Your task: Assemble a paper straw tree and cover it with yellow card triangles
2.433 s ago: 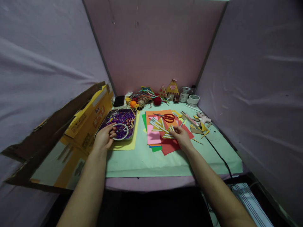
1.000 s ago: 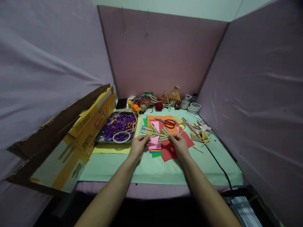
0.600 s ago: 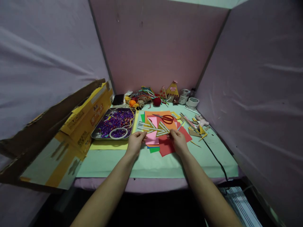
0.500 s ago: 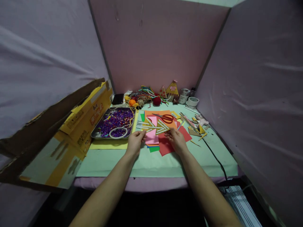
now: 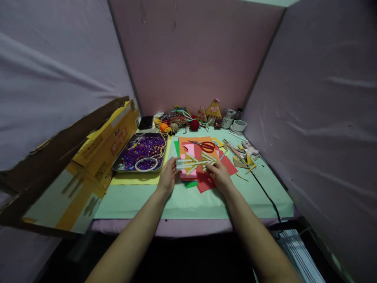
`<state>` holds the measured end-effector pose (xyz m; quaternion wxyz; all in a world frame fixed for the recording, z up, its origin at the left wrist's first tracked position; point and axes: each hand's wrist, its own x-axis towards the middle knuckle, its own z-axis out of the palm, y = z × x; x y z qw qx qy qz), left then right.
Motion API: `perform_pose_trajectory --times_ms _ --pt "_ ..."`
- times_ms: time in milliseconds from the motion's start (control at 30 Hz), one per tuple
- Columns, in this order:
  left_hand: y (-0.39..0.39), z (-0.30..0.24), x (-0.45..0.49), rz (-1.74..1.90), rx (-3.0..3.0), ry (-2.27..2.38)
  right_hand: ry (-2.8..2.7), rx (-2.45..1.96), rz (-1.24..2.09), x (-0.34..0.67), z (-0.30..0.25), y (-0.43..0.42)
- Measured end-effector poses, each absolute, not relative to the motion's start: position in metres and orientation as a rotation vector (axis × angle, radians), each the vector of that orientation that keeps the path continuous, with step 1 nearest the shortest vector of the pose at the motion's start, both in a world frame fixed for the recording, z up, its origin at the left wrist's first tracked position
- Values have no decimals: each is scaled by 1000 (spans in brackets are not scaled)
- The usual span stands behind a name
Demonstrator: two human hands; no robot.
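Note:
Between my hands is a flat yellow cardboard cutout (image 5: 194,163) with white strips along its arms, somewhat like an arrow or a branching shape. My left hand (image 5: 167,177) holds its left end, thumb and fingers closed at the edge. At the right end my right hand (image 5: 218,175) pinches it, the fingertips partly covered by the piece. Beneath it lie pink paper (image 5: 188,174), red paper (image 5: 206,184) and orange paper (image 5: 186,141) in an overlapping stack. Red-handled scissors (image 5: 207,146) rest on the sheets just beyond the cutout.
A metal tray (image 5: 116,169) of purple beads, with a white ring (image 5: 146,165) on it, lies to the left beside a cardboard box (image 5: 101,157). Yarn (image 5: 174,127), a tape roll (image 5: 238,125) and decorated triangles (image 5: 213,110) line the back. Cardboard scraps (image 5: 241,163) lie right.
The cutout has turned in my hands and tilted, its left end now against my more upright left hand. My right hand has shifted its hold slightly. The view moved a little.

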<state>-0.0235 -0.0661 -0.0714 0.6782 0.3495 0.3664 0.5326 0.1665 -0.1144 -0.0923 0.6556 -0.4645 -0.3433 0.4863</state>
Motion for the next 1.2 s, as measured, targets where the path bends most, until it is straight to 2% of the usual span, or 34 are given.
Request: perform_pose_trajectory --times_ms 167,333,500,733,1200 --pt "-64 -68 -30 1013 820 841 -926 -1171 1093 163 -89 -119" --pt "-76 -68 -25 830 1188 912 -997 -1289 941 163 -89 -119" --pt "-79 -72 -22 854 1261 939 -1030 -1298 872 163 -87 -120" --pt "-80 -77 -11 1028 999 857 -1051 -1180 1103 140 -84 -122" --pt "-76 -82 -12 964 1175 915 -1106 -1292 1097 137 -95 -125"
